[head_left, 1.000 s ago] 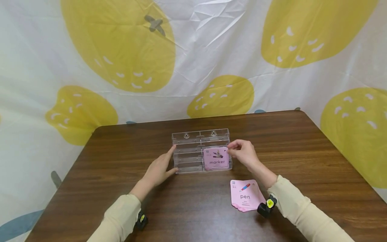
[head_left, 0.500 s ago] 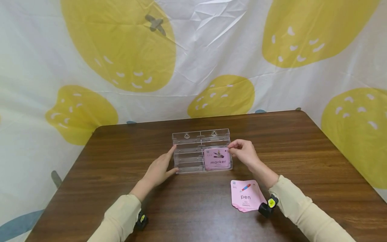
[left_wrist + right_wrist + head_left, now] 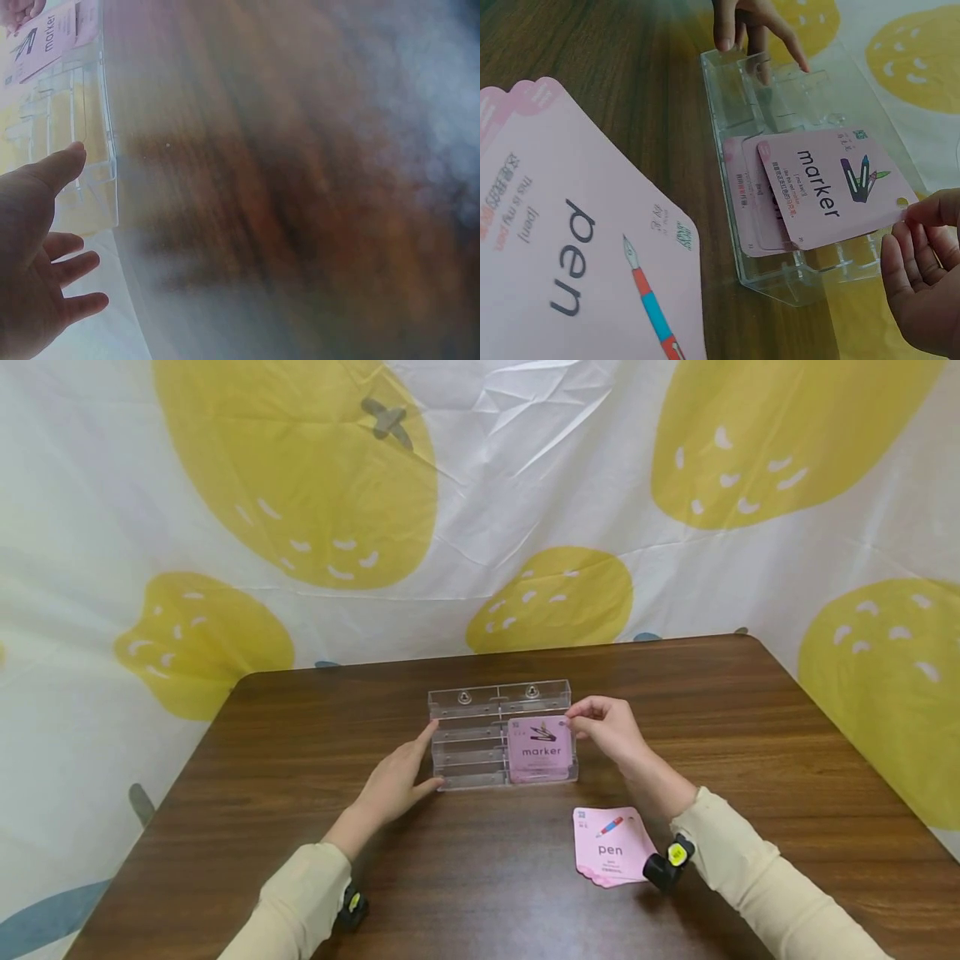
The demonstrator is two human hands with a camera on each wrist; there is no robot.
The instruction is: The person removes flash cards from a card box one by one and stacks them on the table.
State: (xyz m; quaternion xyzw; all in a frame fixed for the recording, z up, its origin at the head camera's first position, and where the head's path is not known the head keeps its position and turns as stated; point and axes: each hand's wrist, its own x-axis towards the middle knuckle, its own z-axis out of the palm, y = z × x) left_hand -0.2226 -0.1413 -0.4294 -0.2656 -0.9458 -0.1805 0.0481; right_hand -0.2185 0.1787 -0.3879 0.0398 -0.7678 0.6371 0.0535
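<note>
A clear acrylic rack (image 3: 469,779) with stepped rows in two columns stands on the table. Between its thumb and fingers, my right hand (image 3: 613,735) pinches the top right corner of a pink "marker" flashcard (image 3: 832,187). That card is in the right column, and in the right wrist view it overlaps another pink card (image 3: 739,180) in the lower row. My left hand (image 3: 390,781), fingers spread and fairly straight, touches the rack's left side with forefinger and thumb. Nearer me, a fanned stack of pink flashcards (image 3: 611,847) lies with "pen" on top.
The brown wooden table (image 3: 315,735) ends at the back against a white cloth (image 3: 360,627) printed with yellow lemons. The black camera (image 3: 663,870) on my right wrist hangs by the right edge of the card stack.
My right hand has risen slightly, and the marker flashcard has come up a little with it. My left hand and the rack stay in place.
</note>
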